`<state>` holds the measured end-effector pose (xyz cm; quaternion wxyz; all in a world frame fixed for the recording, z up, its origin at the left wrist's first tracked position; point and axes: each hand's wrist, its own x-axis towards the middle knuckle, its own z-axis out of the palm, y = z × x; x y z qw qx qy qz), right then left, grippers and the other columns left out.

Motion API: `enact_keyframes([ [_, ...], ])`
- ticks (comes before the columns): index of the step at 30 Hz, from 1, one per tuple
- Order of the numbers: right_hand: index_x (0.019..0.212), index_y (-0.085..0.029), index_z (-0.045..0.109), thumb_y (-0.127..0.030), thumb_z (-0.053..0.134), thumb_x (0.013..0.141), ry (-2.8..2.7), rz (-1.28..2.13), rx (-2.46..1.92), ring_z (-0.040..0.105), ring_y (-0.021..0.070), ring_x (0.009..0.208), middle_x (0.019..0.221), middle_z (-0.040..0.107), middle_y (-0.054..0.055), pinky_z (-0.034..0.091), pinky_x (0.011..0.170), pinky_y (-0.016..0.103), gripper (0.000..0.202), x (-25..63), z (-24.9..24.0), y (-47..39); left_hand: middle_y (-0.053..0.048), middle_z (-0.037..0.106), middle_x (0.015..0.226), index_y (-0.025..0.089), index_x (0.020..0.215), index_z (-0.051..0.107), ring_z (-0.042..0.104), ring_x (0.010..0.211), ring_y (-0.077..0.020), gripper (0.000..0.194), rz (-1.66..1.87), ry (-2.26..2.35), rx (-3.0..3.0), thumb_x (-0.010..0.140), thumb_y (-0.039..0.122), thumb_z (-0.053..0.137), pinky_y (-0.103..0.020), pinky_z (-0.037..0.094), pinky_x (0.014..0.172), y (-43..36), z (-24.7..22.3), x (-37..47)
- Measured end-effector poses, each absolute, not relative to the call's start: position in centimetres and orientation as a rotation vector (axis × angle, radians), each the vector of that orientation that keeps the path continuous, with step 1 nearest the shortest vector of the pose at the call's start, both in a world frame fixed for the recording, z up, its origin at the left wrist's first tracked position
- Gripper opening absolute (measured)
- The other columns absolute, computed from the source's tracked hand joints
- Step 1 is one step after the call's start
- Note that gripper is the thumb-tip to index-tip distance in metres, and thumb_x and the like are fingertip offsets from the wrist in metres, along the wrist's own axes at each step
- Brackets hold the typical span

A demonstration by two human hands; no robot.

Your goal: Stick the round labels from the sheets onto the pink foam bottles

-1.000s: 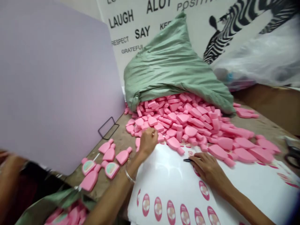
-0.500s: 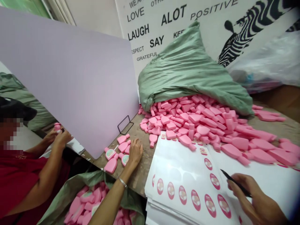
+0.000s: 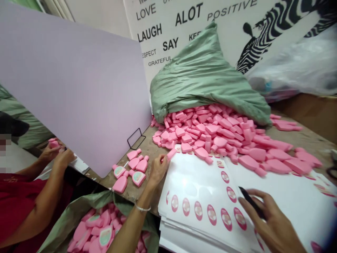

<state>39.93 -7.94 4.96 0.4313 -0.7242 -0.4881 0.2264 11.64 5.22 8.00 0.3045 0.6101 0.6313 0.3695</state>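
Observation:
My left hand (image 3: 157,171) is closed on a small pink bottle (image 3: 171,154), beside the left edge of a stack of sticker sheets (image 3: 196,179). My right hand (image 3: 272,214) grips a slim black tool (image 3: 251,202) over the sheets' right side; its exact kind is unclear. Oval pink stickers run along the top sheet's near and right edges. Several pink bottles (image 3: 133,162) lie on the table left of my left hand, two with pale green labels (image 3: 138,176). A large heap of pink bottles (image 3: 210,130) lies behind the sheets.
A green sack (image 3: 207,77) stands behind the heap. Below the table edge, an open green sack (image 3: 98,198) holds more bottles. A pale upright board (image 3: 86,88) with a black wire stand (image 3: 136,138) separates a co-worker (image 3: 34,200) at left. Scissor-like handles (image 3: 333,170) show far right.
My left hand has moved right and up from the small group of bottles and now holds a pink bottle. My right hand still grips the black tool. The view has shifted slightly.

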Motion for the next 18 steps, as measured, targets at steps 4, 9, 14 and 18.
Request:
enact_keyframes([
  [4, 0.126, -0.022, 0.048, -0.048, 0.065, 0.072, -1.406, 0.879, -1.586, 0.064, 0.0214, 0.081, 0.087, 0.068, 0.004, 0.049, 0.068, 0.029, 0.062, 36.1, 8.5, -5.7, 0.001, 0.049, 0.059, 0.017, 0.058, 0.047, 0.046, 0.053, -0.0106, 0.04, 0.784, 1.288, 1.553, 0.084, 0.047, 0.042, -0.022, 0.04, 0.052, 1.0, 10.0, 12.8],
  [9, 0.078, -0.018, 0.057, -0.044, 0.067, 0.073, -1.338, 1.256, -1.337, 0.044, 0.0092, 0.055, 0.062, 0.048, -0.004, 0.035, 0.051, 0.021, 0.029, 33.2, 8.6, -5.4, 0.004, 0.04, 0.055, 0.015, 0.062, 0.049, 0.035, 0.044, -0.0056, 0.043, 0.763, 0.92, 1.129, 0.079, 0.055, 0.052, -0.018, 0.026, 0.04, -1.7, 9.4, 14.5],
  [14, 0.071, -0.019, 0.043, -0.057, 0.053, 0.081, -0.878, 1.518, -1.221, 0.021, 0.0054, 0.046, 0.052, 0.025, -0.009, 0.019, 0.045, 0.021, 0.04, 30.2, 7.6, -7.8, 0.002, 0.052, 0.064, 0.013, 0.093, 0.063, 0.044, 0.049, -0.0061, 0.037, 0.967, 0.922, 1.022, 0.078, 0.047, 0.062, -0.017, 0.035, 0.045, -4.3, 7.3, 17.0],
  [18, 0.088, -0.018, 0.052, -0.059, 0.051, 0.08, -1.133, 1.336, -1.403, 0.042, 0.0103, 0.053, 0.063, 0.047, -0.003, 0.032, 0.052, 0.024, 0.042, 30.3, 7.2, -8.8, -0.008, 0.067, 0.087, 0.014, 0.112, 0.058, 0.06, 0.071, -0.0136, 0.042, 1.123, 0.979, 0.882, 0.083, 0.043, 0.058, -0.024, 0.048, 0.068, -5.4, 6.7, 17.9],
])
